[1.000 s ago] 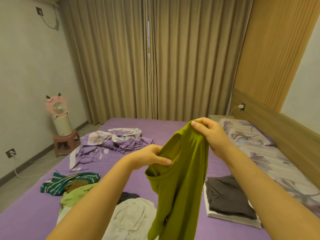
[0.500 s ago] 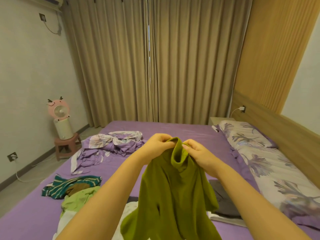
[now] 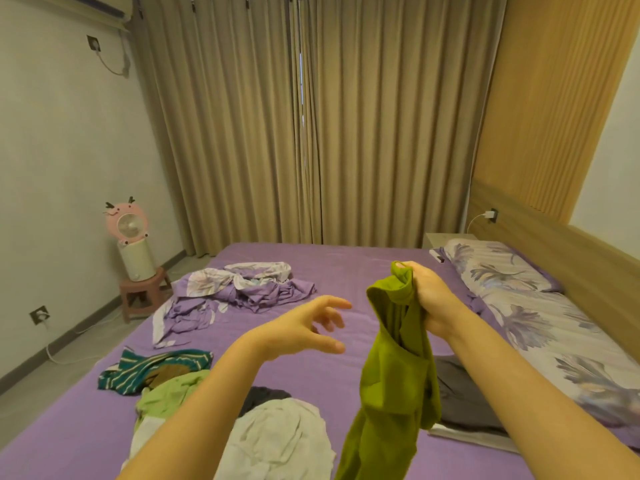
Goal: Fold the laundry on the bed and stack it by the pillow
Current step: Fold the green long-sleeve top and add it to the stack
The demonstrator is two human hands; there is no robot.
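Laundry is lying mostly unfolded across the purple-sheeted bed [image 3: 346, 268], so by my judgement the task is sitting at an early stage. The right hand [image 3: 427, 299] is clutching the bunched top of an olive-green knit garment [image 3: 391, 382], fingers curled tightly round the fabric, and the cloth is hanging down in a twisted column above the near part of the mattress, not yet spread or squared. The left hand [image 3: 304, 327] is hovering free just beside the garment with its fingers loosely spread, holding nothing.

Done so far, as far as can be seen: a folded dark grey piece [image 3: 464, 396] is resting on a pale folded one [image 3: 460, 436], forming a small stack next to the long floral-print pillow [image 3: 519, 299]. That looks like the growing pile the task is asking for.

Left to do: the olive garment itself is needing its folds, and several items are waiting nearer the foot side. A crumpled white cloth [image 3: 277, 441] is lying below the left forearm, with a dark scrap peeking out behind it; a light green top [image 3: 169, 393] is overlapping a teal striped garment [image 3: 152, 367]; and a rumpled lilac floral sheet [image 3: 235, 289] is sprawling further off. Whether that sheet is counting as laundry is unclear.
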